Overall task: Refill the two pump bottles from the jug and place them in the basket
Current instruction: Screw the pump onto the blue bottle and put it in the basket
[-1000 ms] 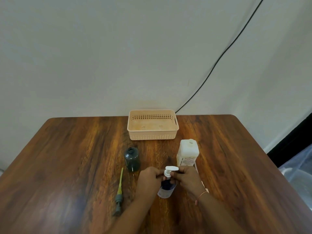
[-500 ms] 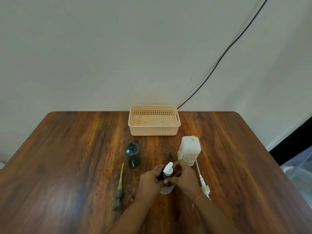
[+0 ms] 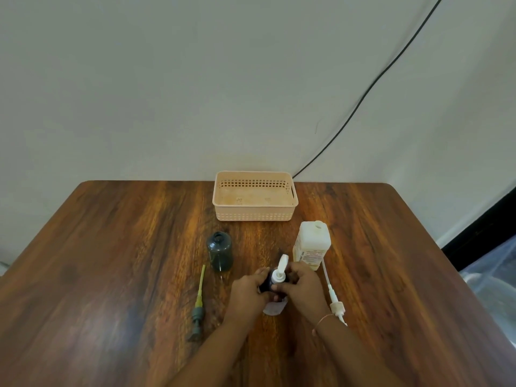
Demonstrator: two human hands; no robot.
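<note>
White pump head [image 3: 280, 270], first entry on my feed: it sits on top of the small bottle [image 3: 275, 308] with its nozzle pointing to the far side. Left hand [image 3: 247, 291] wraps the bottle's dark upper body. Right hand [image 3: 304, 289] curls its fingers round the same bottle just under the pump. I log both hands as grasping. The bottle's clear base shows below them, near the middle of the wooden table [image 3: 111, 247]; I cannot tell if it rests flat. Thin bracelet [image 3: 324, 319] on the right wrist.

Loose white pump [image 3: 335, 303] with long dip tube: flat on the table just right of the right hand, tube end toward the jug
Jug [image 3: 312, 244]: cream, upright, mouth uncapped, just beyond the right hand
Dark green bottle [image 3: 220, 251]: upright, neck open, far-left of the hands
Green pump [image 3: 198, 300]: lying flat, left of the left hand
Basket [image 3: 254, 213]: peach, perforated, at the far edge beyond both bottles
Black cable [image 3: 363, 96]: runs down the wall behind the basket
</note>
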